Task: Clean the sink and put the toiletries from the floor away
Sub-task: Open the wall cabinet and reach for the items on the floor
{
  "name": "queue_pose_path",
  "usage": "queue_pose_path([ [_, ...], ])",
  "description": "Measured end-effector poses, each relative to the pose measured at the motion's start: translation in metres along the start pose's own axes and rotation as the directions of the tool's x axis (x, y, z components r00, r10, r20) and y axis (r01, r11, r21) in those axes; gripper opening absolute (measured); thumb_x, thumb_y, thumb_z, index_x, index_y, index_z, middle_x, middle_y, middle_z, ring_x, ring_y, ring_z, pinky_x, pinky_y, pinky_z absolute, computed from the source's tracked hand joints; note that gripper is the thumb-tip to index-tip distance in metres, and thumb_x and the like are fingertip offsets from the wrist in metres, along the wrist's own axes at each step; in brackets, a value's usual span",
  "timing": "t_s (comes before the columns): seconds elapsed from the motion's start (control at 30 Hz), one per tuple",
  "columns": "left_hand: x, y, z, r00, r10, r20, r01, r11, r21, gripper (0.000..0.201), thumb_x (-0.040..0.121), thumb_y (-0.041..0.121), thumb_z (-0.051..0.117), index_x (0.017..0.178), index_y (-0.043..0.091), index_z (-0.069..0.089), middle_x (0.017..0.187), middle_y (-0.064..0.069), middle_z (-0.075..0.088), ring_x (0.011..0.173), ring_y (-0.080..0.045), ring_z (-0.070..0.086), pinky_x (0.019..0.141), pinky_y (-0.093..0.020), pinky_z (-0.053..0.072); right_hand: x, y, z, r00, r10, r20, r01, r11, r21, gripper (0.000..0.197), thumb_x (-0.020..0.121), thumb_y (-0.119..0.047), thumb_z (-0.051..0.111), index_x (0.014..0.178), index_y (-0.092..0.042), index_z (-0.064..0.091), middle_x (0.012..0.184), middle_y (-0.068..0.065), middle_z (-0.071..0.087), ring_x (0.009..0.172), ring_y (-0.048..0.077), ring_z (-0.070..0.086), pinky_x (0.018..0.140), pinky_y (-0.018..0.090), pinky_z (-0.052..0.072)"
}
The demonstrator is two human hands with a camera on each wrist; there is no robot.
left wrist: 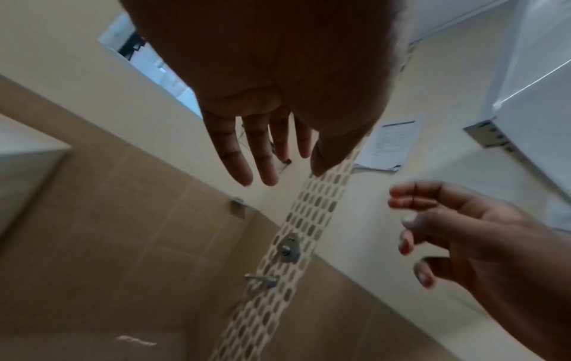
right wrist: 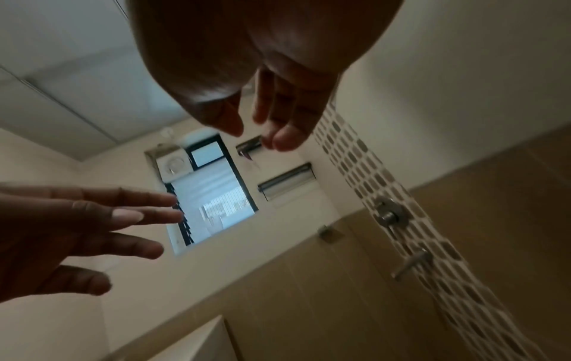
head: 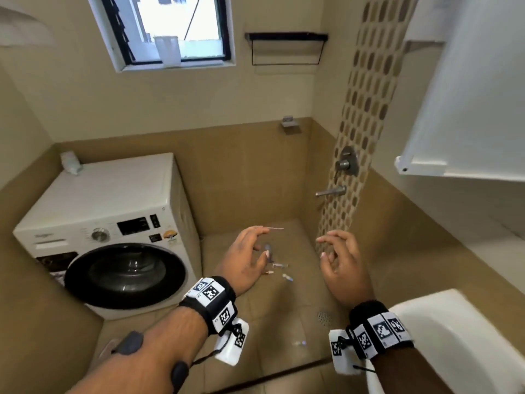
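Several small toiletries [head: 279, 270] lie scattered on the tan shower floor [head: 284, 314], and a thin pale stick [head: 276, 228] lies farther back. My left hand [head: 257, 250] hovers in the air above them, fingers spread and relaxed, holding nothing. To its right my right hand [head: 326, 248] is held at the same height, also empty with loose fingers. The white sink [head: 454, 336] shows its rim at the bottom right. In the left wrist view my left hand [left wrist: 271, 156] has straight fingers; in the right wrist view my right hand [right wrist: 262, 132] is likewise empty.
A white front-loading washing machine [head: 108, 231] stands at the left with a small bottle [head: 71, 163] on top. A shower mixer [head: 346, 163] and spout [head: 331, 191] are on the right wall. A floor drain [head: 324, 317] lies near the sink. A white cabinet door [head: 468, 103] hangs open at the upper right.
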State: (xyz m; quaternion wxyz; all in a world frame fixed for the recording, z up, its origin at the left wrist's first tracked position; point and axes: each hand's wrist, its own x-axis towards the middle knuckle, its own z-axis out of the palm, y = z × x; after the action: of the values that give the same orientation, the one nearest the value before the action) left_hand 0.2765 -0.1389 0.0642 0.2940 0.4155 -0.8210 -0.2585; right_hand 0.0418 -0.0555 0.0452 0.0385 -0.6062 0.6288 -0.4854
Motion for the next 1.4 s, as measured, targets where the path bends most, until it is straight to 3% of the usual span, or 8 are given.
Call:
queue_pose_path([
  [0.3, -0.031, -0.152, -0.031, 0.94, -0.34, 0.014, 0.339, 0.939, 0.061, 0.042, 0.091, 0.022, 0.063, 0.132, 0.027, 0.053, 0.119, 0.006, 0.058, 0.095, -0.006, 0.062, 0.088, -0.029, 0.05, -0.012, 0.045, 0.107, 0.87, 0.322, 0.374, -0.275, 0.946, -0.174, 0.018, 0.084, -0.023, 0.061, 0.088, -0.039, 0.066, 0.094, -0.015, 0.056, 0.059, 0.006, 0.055, 0.068, 0.037, 0.055],
  [0.5, -0.017, -0.238, -0.05, 0.869, -0.494, 0.033, 0.494, 0.869, 0.02, 0.04, 0.092, 0.023, 0.061, 0.132, 0.027, 0.055, 0.127, 0.009, 0.058, 0.095, -0.004, 0.064, 0.086, -0.031, 0.056, 0.022, 0.048, 0.171, 0.764, 0.466, 0.446, -0.391, 0.885, -0.254, 0.024, 0.088, -0.011, 0.063, 0.083, -0.035, 0.066, 0.085, -0.009, 0.055, 0.058, 0.006, 0.05, 0.063, 0.028, 0.044],
  [0.67, 0.0, -0.289, -0.066, 0.822, -0.562, 0.093, 0.567, 0.822, -0.048, 0.039, 0.095, 0.021, 0.059, 0.133, 0.026, 0.053, 0.125, 0.011, 0.058, 0.1, -0.008, 0.062, 0.09, -0.032, 0.055, 0.05, 0.052, 0.221, 0.675, 0.614, 0.41, -0.553, 0.788, -0.27, 0.022, 0.089, -0.012, 0.062, 0.081, -0.032, 0.067, 0.081, -0.007, 0.063, 0.073, 0.022, 0.065, 0.072, 0.038, 0.056],
  [0.77, 0.016, -0.31, -0.075, 0.816, -0.565, 0.118, 0.574, 0.817, -0.06, 0.038, 0.096, 0.019, 0.059, 0.132, 0.026, 0.054, 0.122, 0.009, 0.06, 0.102, -0.01, 0.062, 0.092, -0.033, 0.054, 0.062, 0.057, 0.243, 0.646, 0.659, 0.385, -0.608, 0.749, -0.263, 0.02, 0.088, -0.014, 0.061, 0.082, -0.03, 0.07, 0.077, -0.004, 0.066, 0.073, 0.026, 0.068, 0.067, 0.043, 0.058],
  [1.0, 0.08, -0.344, -0.078, 0.802, -0.575, 0.164, 0.592, 0.801, -0.085, 0.034, 0.096, 0.018, 0.057, 0.13, 0.023, 0.055, 0.109, 0.01, 0.066, 0.1, -0.009, 0.063, 0.095, -0.032, 0.052, 0.105, 0.087, 0.268, 0.624, 0.731, 0.277, -0.713, 0.677, -0.182, 0.023, 0.092, -0.013, 0.061, 0.08, -0.029, 0.071, 0.077, 0.001, 0.069, 0.065, 0.021, 0.067, 0.058, 0.031, 0.054],
  [1.13, 0.125, -0.353, -0.066, 0.801, -0.565, 0.197, 0.586, 0.807, -0.07, 0.032, 0.098, 0.019, 0.057, 0.129, 0.027, 0.054, 0.101, 0.017, 0.064, 0.095, -0.003, 0.061, 0.085, -0.023, 0.049, 0.133, 0.114, 0.278, 0.612, 0.762, 0.213, -0.766, 0.638, -0.083, 0.019, 0.095, -0.007, 0.057, 0.088, -0.02, 0.07, 0.081, 0.002, 0.07, 0.06, 0.017, 0.061, 0.051, 0.024, 0.045],
  [1.27, 0.177, -0.372, -0.051, 0.812, -0.549, 0.198, 0.566, 0.824, -0.038, 0.03, 0.098, 0.02, 0.058, 0.127, 0.026, 0.056, 0.098, 0.017, 0.065, 0.093, -0.001, 0.061, 0.076, -0.015, 0.044, 0.162, 0.171, 0.296, 0.566, 0.794, 0.221, -0.812, 0.584, -0.019, 0.022, 0.096, -0.001, 0.052, 0.088, -0.016, 0.067, 0.084, 0.007, 0.072, 0.058, 0.02, 0.058, 0.051, 0.025, 0.043],
  [1.4, 0.229, -0.395, -0.038, 0.815, -0.548, 0.189, 0.546, 0.835, 0.067, 0.023, 0.099, 0.025, 0.056, 0.122, 0.03, 0.057, 0.103, 0.011, 0.068, 0.088, -0.004, 0.062, 0.072, -0.02, 0.05, 0.191, 0.239, 0.323, 0.527, 0.821, 0.219, -0.838, 0.545, -0.029, 0.026, 0.094, 0.002, 0.051, 0.084, -0.018, 0.065, 0.082, 0.012, 0.072, 0.053, 0.02, 0.056, 0.044, 0.024, 0.043],
])
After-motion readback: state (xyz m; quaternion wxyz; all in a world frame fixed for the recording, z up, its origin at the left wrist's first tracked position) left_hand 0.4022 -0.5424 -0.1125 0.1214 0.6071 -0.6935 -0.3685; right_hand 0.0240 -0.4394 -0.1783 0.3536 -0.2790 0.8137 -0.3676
